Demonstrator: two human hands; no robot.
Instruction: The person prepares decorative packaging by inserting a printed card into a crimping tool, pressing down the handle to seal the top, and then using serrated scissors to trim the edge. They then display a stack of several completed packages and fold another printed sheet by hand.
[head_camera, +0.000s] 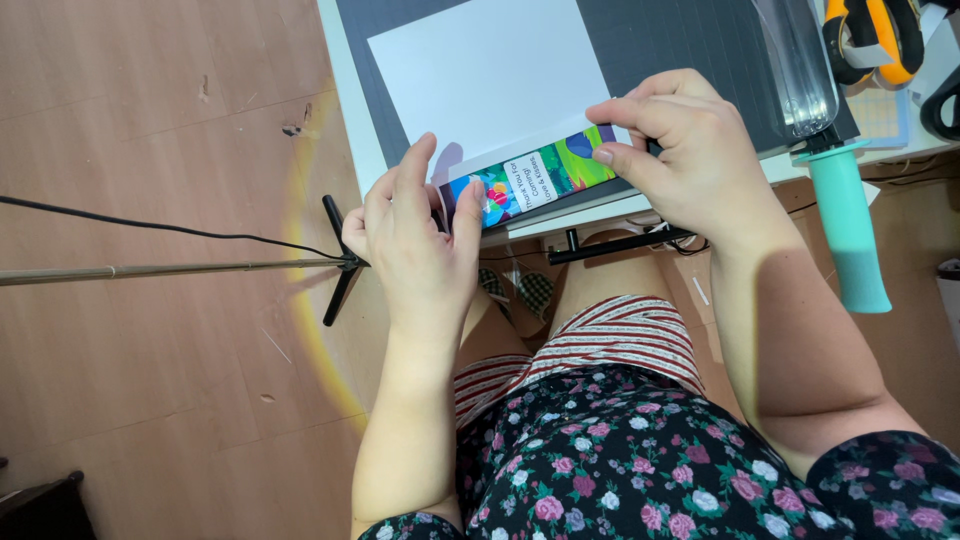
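The colourful printed paper strip (535, 180) slants between your grips: left hand (415, 240) pinches its lower end, right hand (680, 150) its upper.

Grey cutting mat (700, 40) lies on the desk (345, 90). Teal-handled tool (845, 220) overhangs its edge. Orange-and-black scissors (870, 35) at far corner. Black cable (150, 228) crosses the wooden floor (150, 380).

White sheet (490, 75), dark grey gridded mat (690, 50), multicoloured card (530, 178), teal handle (850, 230), floral black dress (620, 460).

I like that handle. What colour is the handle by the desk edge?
The handle is teal green; head view.
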